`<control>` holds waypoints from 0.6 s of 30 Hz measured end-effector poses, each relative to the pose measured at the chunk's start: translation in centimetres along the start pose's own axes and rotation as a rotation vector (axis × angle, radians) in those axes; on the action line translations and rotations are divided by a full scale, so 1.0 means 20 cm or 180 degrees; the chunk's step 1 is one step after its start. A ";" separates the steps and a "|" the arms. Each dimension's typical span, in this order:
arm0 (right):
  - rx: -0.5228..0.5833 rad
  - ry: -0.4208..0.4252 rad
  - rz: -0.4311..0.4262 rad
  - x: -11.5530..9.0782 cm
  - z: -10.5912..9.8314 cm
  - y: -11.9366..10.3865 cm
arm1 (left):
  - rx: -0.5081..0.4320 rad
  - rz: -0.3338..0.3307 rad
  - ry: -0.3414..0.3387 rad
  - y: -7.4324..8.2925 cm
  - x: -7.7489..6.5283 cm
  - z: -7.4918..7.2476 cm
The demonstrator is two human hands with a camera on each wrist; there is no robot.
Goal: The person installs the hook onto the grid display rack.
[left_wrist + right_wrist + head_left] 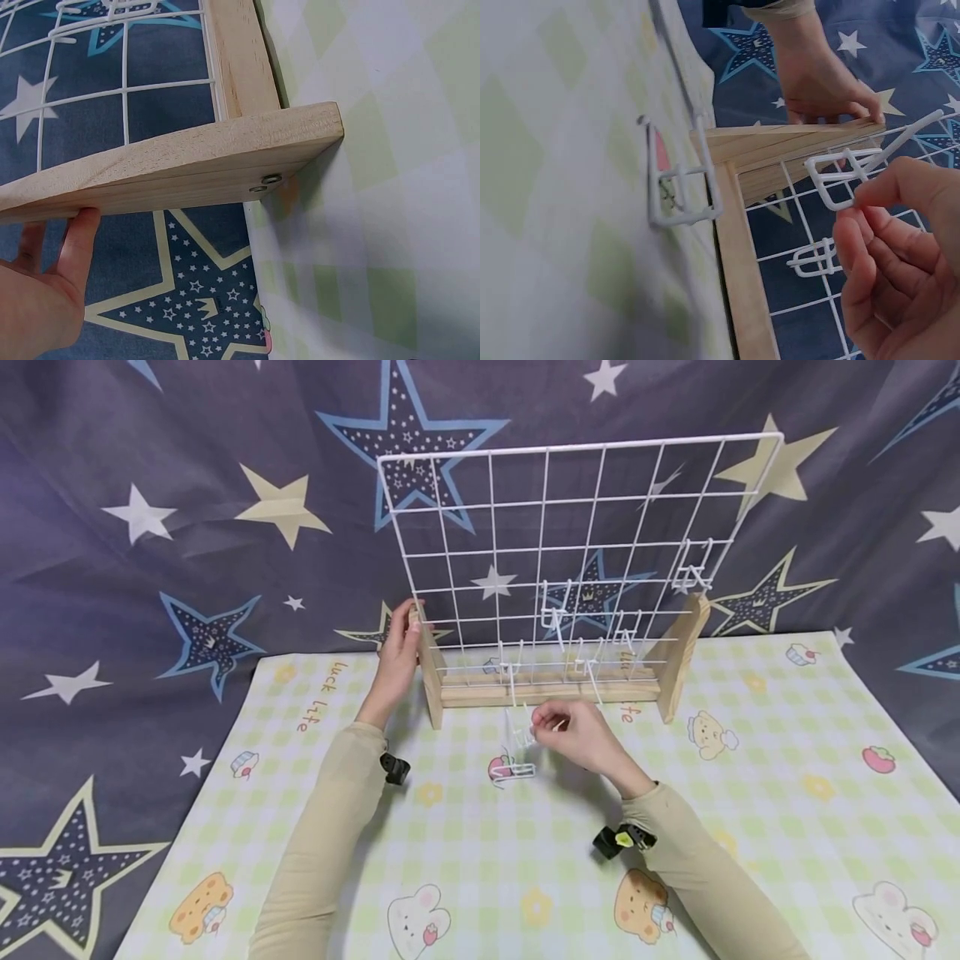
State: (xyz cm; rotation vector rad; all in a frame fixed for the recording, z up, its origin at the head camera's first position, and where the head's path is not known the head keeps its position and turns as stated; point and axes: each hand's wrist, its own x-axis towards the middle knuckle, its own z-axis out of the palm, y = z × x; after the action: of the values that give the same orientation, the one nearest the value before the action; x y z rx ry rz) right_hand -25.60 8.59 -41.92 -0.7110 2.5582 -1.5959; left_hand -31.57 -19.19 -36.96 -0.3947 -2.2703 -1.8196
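A white wire grid rack (545,550) stands upright between two wooden side boards. My left hand (397,652) grips the left side board (172,165), with fingertips against its outer face in the left wrist view. In front of the rack, my right hand (581,735) pinches a small white wire hook (840,177) between thumb and fingers, apart from the grid. Another white hook (513,772) lies on the tablecloth just below that hand. Several similar hooks hang on the grid, including one at the upper right (693,575) and one near the middle (555,614).
A wooden bar (480,695) joins the side boards along the bottom. The right side board (684,660) stands near the table's back edge. A checked cloth (465,860) with cartoon prints covers the table. Behind hangs a dark curtain (202,718) with stars.
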 end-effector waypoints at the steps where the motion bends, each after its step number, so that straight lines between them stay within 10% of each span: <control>1: 0.0010 0.0036 -0.0017 0.00 0.00 0.00 | -0.0027 -0.0006 -0.0001 0.00 0.00 0.00; 18: 0.0298 0.0387 -0.0007 0.11 0.05 -0.13 | -0.0086 0.0060 -0.0049 0.00 0.00 0.00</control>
State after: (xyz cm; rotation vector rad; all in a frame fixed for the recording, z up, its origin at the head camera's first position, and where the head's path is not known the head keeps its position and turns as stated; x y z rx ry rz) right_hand -26.32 5.98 -39.60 -0.6276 2.5432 -1.7992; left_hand -31.52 -19.30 -37.01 -0.4346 -2.2465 -1.8462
